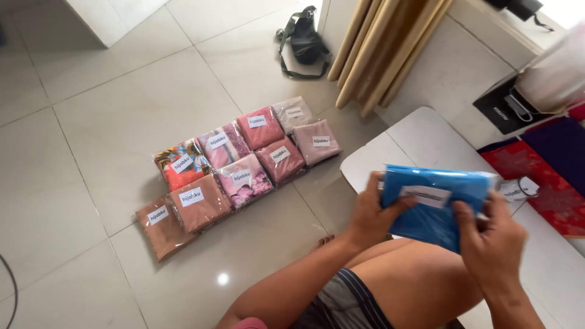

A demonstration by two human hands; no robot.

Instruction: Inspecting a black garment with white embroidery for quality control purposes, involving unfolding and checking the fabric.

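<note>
I hold a blue fabric packet [434, 204] in clear wrap with both hands above my knee, just in front of the low white bench [420, 141]. My left hand [373, 214] grips its left edge, thumb laid across the front beside the white label, fingers curled behind. My right hand [487, 240] is closed on the lower right corner, thumb on top and the fingers tucked under the wrap. The packet is tilted a little, its label facing up toward me. On the tiled floor [116, 116] to my left lies a double row of wrapped fabric packets [234, 169], each with a white label, in browns, pinks, floral prints and one orange pattern, touching side by side. On the bench to my right lie red and purple cloths [548, 176], with a small white tag [518, 189] just beside my packet. A dark bag [303, 41] sits on the floor near a beige curtain [384, 49].
</note>
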